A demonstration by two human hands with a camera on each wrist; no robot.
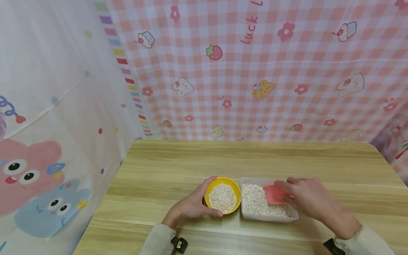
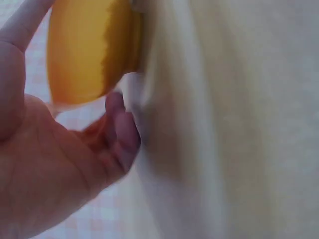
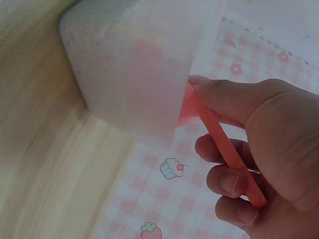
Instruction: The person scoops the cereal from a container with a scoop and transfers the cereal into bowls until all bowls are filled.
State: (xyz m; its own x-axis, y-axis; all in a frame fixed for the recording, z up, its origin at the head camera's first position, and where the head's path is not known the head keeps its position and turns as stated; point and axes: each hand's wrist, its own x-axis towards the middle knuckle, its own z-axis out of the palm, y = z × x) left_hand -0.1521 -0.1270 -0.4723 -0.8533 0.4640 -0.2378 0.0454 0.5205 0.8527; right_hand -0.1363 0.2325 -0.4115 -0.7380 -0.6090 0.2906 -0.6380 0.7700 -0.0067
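Checked cloth (image 1: 242, 67): pink and white, hanging beyond the far edge of the table (image 1: 178, 159); its top is cut off.

White cloth (image 1: 63, 42): hangs along the table's left edge; the printed figures are cropped at the frame.

Table: wood-grain surface. Far edge and far corners visible; near edge out of frame, right edge only partly shown.

Sleeves (image 1: 157, 239): pale, both cut off at the bottom of the head view.

Right hand (image 1: 307, 198): pinches the handle of a red scoop (image 1: 275, 194), thumb on one side, curled fingers on the other. In the head view the back of the hand conceals most of the handle; the right wrist view shows it running toward the palm.

Left hand (image 1: 192, 205): holds a yellow bowl (image 1: 224, 180) round its left side, thumb at the near rim, fingers at the far side. Some fingers are hidden behind the bowl.

Plastic box (image 1: 267, 218): whitish, translucent, well in from the table's left edge. Its right end is partly covered by the right hand.

Bowl: just left of the box; contact between them cannot be determined. Whether its base rests on the table cannot be told; the left wrist view is blurred there.

Scoop: blade inside the box, against the contents; depth of entry unclear.

Wrist device (image 1: 179, 245): black, at the left cuff; details indistinct.

Flakes (image 1: 253, 198): pale, in both box and bowl; type not identifiable.
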